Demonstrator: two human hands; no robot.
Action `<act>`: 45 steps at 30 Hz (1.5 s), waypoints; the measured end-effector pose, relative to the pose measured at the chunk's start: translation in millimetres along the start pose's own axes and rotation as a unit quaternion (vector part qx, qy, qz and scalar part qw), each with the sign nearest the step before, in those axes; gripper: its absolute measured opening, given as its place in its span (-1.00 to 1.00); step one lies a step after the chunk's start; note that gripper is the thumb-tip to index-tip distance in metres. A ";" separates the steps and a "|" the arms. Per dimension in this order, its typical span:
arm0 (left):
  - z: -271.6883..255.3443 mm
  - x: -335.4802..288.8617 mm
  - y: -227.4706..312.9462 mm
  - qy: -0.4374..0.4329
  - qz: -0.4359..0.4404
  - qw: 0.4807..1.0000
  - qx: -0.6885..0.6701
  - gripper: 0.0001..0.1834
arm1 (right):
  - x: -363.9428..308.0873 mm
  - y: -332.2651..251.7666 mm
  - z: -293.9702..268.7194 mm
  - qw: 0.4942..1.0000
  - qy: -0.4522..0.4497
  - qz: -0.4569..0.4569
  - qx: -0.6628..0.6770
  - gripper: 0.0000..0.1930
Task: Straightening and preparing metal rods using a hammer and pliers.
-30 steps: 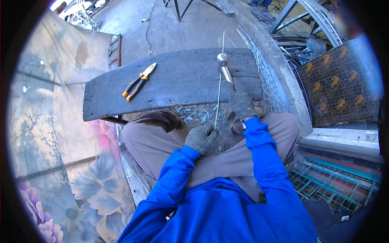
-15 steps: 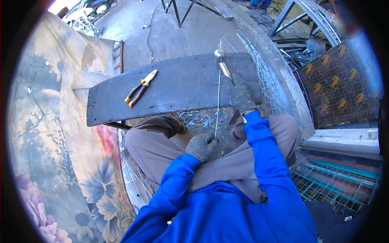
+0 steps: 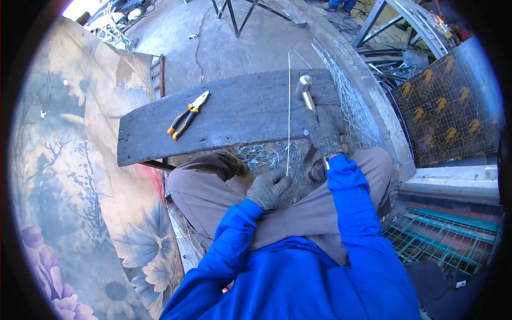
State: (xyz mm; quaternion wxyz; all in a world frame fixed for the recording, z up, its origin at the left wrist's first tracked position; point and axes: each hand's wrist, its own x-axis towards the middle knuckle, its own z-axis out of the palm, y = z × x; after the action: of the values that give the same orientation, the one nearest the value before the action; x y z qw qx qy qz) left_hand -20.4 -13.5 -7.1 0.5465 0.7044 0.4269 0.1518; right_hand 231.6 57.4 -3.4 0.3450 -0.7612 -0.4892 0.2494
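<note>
Head camera looks down at a dark wooden plank (image 3: 234, 114) lying across in front of my knees. Orange-handled pliers (image 3: 188, 114) rest on the plank, off to my left, well apart from both hands. Wire mesh (image 3: 354, 114) leans just beside the plank on my right. Small cut bits of wire (image 3: 266, 156) lie in a heap below the plank's near edge, between my legs. My left hand (image 3: 268, 188), in a grey glove, has its fingers curled tight around the low end of a long thin wire (image 3: 288, 112) that runs up across the plank. My right hand (image 3: 326, 130) is closed around a hammer (image 3: 306, 92) whose head sits on the plank just beside the wire.
</note>
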 end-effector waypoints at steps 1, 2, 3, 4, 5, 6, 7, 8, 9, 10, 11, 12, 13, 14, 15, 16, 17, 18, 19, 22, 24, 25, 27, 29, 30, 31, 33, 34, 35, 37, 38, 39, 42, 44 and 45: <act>-3.4 2.1 9.2 -0.012 -0.027 0.995 -0.098 -0.64 | -4.6 -4.4 -2.2 1.000 -0.001 0.002 0.001 -0.57; -7.2 1.0 19.3 -0.013 -0.029 0.995 -0.097 -0.64 | -8.3 -8.9 -5.0 1.000 -0.008 0.003 -0.010 -0.57; -17.9 -1.2 53.3 -0.027 -0.061 0.979 -0.194 -0.69 | -12.6 -9.8 -9.1 1.000 -0.012 0.008 -0.022 -0.57; -27.5 -1.9 81.3 -0.040 -0.092 0.952 -0.288 -0.74 | -14.9 -5.9 -9.3 1.000 -0.007 0.012 -0.021 -0.57; -35.0 -2.5 95.9 -0.038 -0.093 0.954 -0.284 -0.74 | -14.7 -5.6 -4.0 1.000 0.006 -0.006 -0.023 -0.55; -37.7 0.6 106.3 -0.020 -0.090 0.936 -0.340 -0.78 | -14.8 -3.2 -2.0 0.999 0.020 -0.022 -0.028 -0.54; -41.8 3.8 120.1 0.001 -0.089 0.914 -0.395 -0.81 | -16.1 -6.7 -2.8 0.999 0.018 -0.022 -0.026 -0.54; -48.8 6.8 137.6 0.014 -0.060 0.919 -0.390 -0.77 | -17.2 -10.0 -3.8 1.000 0.003 0.003 -0.007 -0.53; -52.8 10.6 146.9 0.014 -0.060 0.919 -0.390 -0.77 | -18.8 -13.0 -7.5 0.999 -0.011 0.029 0.012 -0.52; -57.9 13.8 152.8 0.007 -0.074 0.909 -0.411 -0.77 | -19.6 -14.2 -9.1 0.999 -0.011 0.028 0.012 -0.52; -61.5 17.5 157.5 0.001 -0.088 0.898 -0.432 -0.76 | -20.3 -15.2 -10.5 0.999 -0.008 0.028 0.012 -0.52; -61.6 22.0 162.0 0.017 -0.080 0.892 -0.445 -0.74 | -20.9 -15.3 -11.3 1.000 -0.005 0.028 0.013 -0.51; -62.7 27.3 161.0 0.017 -0.079 0.892 -0.445 -0.74 | -18.9 -10.6 -9.2 1.000 -0.005 0.027 0.013 -0.51; -63.7 33.3 158.5 0.003 -0.055 0.891 -0.450 -0.72 | -14.9 -2.8 -5.4 1.000 0.000 0.015 0.010 -0.50; -65.9 36.6 157.7 -0.008 -0.033 0.890 -0.454 -0.71 | -15.2 -5.4 -2.7 1.000 0.001 0.003 0.008 -0.50; -68.5 37.8 162.7 -0.024 -0.054 0.876 -0.478 -0.67 | -16.6 -7.3 -2.1 1.000 -0.002 0.003 0.010 -0.50; -69.1 41.8 162.4 -0.021 -0.056 0.877 -0.477 -0.67 | -17.8 -8.9 -2.5 1.000 -0.004 0.009 0.018 -0.50; -68.6 48.1 162.4 -0.026 -0.055 0.872 -0.487 -0.67 | -18.8 -11.5 -5.1 1.000 -0.001 0.016 0.024 -0.50; -68.9 52.4 163.1 -0.031 -0.054 0.866 -0.496 -0.66 | -18.3 -9.6 -4.9 1.000 0.000 0.017 0.024 -0.50; -74.6 55.9 173.3 -0.057 -0.065 0.851 -0.518 -0.65 | -17.4 -7.6 -3.5 0.999 -0.010 0.030 0.039 -0.52; -76.3 58.0 177.0 -0.070 -0.062 0.853 -0.513 -0.66 | -21.9 -8.2 -0.8 0.998 0.063 -0.025 -0.009 -0.60; -76.6 58.8 178.2 -0.083 -0.059 0.854 -0.510 -0.66 | -20.4 -4.2 -1.0 0.998 0.064 -0.025 -0.009 -0.60; -72.7 60.8 177.5 -0.066 -0.060 0.858 -0.506 -0.66 | -16.8 2.1 -2.8 1.000 -0.003 -0.019 0.006 -0.50; -70.5 61.0 177.7 -0.048 -0.062 0.861 -0.502 -0.66 | -17.9 1.1 -0.9 1.000 -0.002 -0.008 0.005 -0.49; -70.2 60.0 179.3 -0.049 -0.073 0.864 -0.496 -0.67 | -18.7 -0.5 -2.0 1.000 0.000 0.003 0.001 -0.48; -69.6 58.9 180.3 -0.050 -0.084 0.866 -0.491 -0.68 | -18.2 -0.7 -2.9 1.000 0.000 0.002 0.000 -0.48; -67.3 58.0 179.0 -0.052 -0.073 0.866 -0.493 -0.68 | -17.3 0.7 -3.2 1.000 0.003 0.005 -0.011 -0.47; -65.7 57.7 177.0 -0.053 -0.063 0.865 -0.495 -0.69 | -16.7 3.4 -1.9 1.000 0.003 0.006 -0.011 -0.47; -64.2 57.1 172.7 -0.053 -0.063 0.865 -0.494 -0.69 | -15.9 6.2 -0.4 1.000 0.016 -0.011 -0.006 -0.47; -62.4 55.0 158.1 -0.054 -0.073 0.879 -0.468 -0.71 | -15.5 2.1 -1.0 0.999 0.027 -0.029 0.001 -0.48; -60.1 53.8 151.1 -0.054 -0.074 0.879 -0.468 -0.71 | -15.0 0.7 -3.1 1.000 0.000 -0.001 0.030 -0.48; -56.1 52.8 143.1 -0.051 -0.081 0.890 -0.445 -0.73 | -16.0 -0.3 -5.6 0.998 -0.026 0.029 0.058 -0.48; -49.3 49.6 123.4 -0.053 -0.094 0.925 -0.365 -0.75 | -17.7 -1.5 -8.8 1.000 0.006 -0.006 0.011 -0.50; -43.9 51.3 98.8 -0.054 -0.101 0.944 -0.309 -0.74 | -20.8 -14.7 -11.6 1.000 -0.011 0.015 0.023 -0.51; -37.9 55.0 79.4 -0.041 -0.073 0.971 -0.224 -0.71 | -22.1 -19.5 -13.3 0.999 -0.023 0.036 0.034 -0.51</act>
State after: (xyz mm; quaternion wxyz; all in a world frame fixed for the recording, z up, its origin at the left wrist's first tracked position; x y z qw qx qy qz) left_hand 20.8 50.0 63.9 0.7173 0.5361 0.4096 0.1739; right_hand 221.2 39.0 21.1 0.3495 -0.7603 -0.4608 0.2957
